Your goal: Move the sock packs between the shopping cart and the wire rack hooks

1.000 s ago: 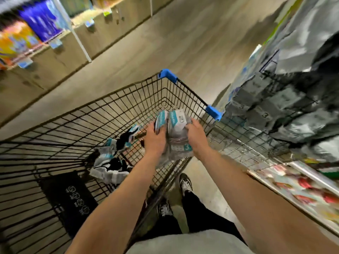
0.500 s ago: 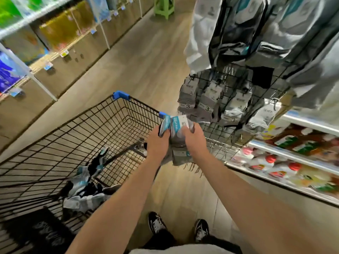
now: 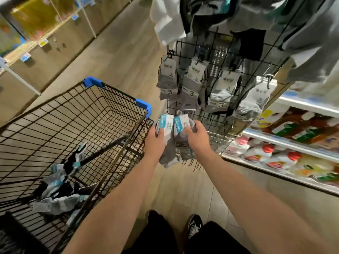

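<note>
My left hand [image 3: 155,142] grips one grey sock pack [image 3: 166,125] with a white and teal label. Beside it, my right hand [image 3: 196,137] grips a second grey sock pack [image 3: 181,123] of the same kind. Both packs hang side by side just right of the black wire shopping cart [image 3: 77,114], at the foot of a wire rack [image 3: 218,114]. Several grey sock packs [image 3: 192,83] marked 3 hang on that rack just above my hands. Loose sock packs [image 3: 56,184] lie in the cart's near left corner.
Clothes [image 3: 229,13] hang over the rack. Shelves with bottles [image 3: 286,151] run along the right. A low shelf unit [image 3: 42,39] lines the aisle at far left. My shoes [image 3: 192,226] stand on the wooden floor beside the cart.
Both hands carried the sock packs from over the cart to its right, below the rack. The two packs have come apart, one in each hand. The view turned toward the rack.
</note>
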Tool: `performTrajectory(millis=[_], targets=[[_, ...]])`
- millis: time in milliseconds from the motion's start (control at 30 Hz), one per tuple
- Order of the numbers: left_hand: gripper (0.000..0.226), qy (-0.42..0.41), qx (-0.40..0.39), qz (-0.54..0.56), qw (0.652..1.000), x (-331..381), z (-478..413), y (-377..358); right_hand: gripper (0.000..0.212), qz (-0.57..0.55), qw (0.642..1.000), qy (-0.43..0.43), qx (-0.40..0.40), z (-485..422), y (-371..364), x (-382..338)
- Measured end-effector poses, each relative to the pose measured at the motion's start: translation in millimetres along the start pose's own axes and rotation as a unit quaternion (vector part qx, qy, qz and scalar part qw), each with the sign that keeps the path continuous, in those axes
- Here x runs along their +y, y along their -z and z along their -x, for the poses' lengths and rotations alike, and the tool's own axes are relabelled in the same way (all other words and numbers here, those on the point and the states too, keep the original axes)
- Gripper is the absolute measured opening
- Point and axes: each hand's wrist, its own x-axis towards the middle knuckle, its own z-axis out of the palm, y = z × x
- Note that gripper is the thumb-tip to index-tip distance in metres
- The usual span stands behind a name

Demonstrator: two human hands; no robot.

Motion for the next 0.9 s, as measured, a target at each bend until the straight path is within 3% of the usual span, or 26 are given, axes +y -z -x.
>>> performTrajectory(millis=[300,400,500,667,767,900], targets=[[0.030,-0.022,-0.024,0.042,0.999,-61.6,-95.8,-44.3,0.013,-0.043,0.998,0.000,0.049,-95.5,-60.6,64.0],[0.026,-0.062,-0.015,0.023,0.998,-80.3,-128.2,-59.2,0.024,-0.034,0.998,0.010,0.051,-129.9,-77.2,83.2],[0.022,-0.106,0.012,0.013,0.994,-97.8,-152.1,-72.9,0.045,-0.031,0.998,0.042,0.046,-158.1,-88.5,100.0],[0.022,-0.166,0.034,0.022,0.985,-124.6,-190.9,-95.8,0.034,-0.095,0.990,0.102,0.030,-195.1,-108.6,120.3],[0.010,-0.192,0.056,0.023,0.980,-136.0,-206.2,-108.2,0.031,-0.149,0.978,0.145,0.020,-210.9,-119.0,129.6],[0.011,-0.202,0.064,0.050,0.976,-148.1,-217.7,-119.7,0.032,-0.112,0.975,0.192,0.012,-230.0,-128.3,132.5]])
